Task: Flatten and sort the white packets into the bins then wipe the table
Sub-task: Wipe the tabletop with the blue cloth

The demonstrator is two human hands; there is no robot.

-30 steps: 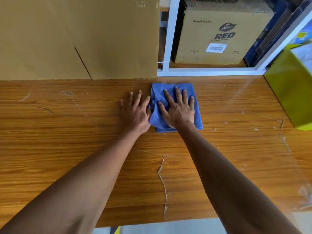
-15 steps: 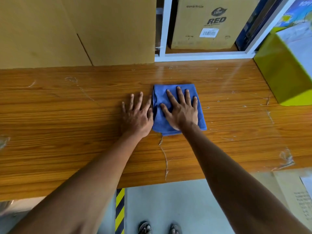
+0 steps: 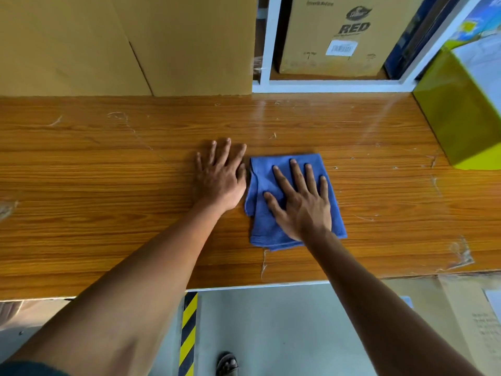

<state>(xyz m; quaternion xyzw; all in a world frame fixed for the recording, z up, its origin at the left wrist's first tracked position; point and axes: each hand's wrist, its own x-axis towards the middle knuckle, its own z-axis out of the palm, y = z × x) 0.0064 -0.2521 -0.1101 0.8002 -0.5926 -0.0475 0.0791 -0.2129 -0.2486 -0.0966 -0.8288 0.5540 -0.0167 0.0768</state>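
A folded blue cloth lies on the wooden table, near its middle. My right hand presses flat on the cloth with its fingers spread. My left hand rests flat on the bare wood just left of the cloth, its thumb side touching the cloth's edge. A yellow-green bin stands at the table's right end, with white material showing at its top. No white packets lie on the table.
Large cardboard sheets lean against the back of the table on the left. A white shelf frame behind holds a brown "RED" carton. The table's front edge is near; a yellow-black striped strip and floor lie below.
The cloth and both hands have slid back from the far edge toward the table's front edge. The view has tilted down, so the floor and front edge show.
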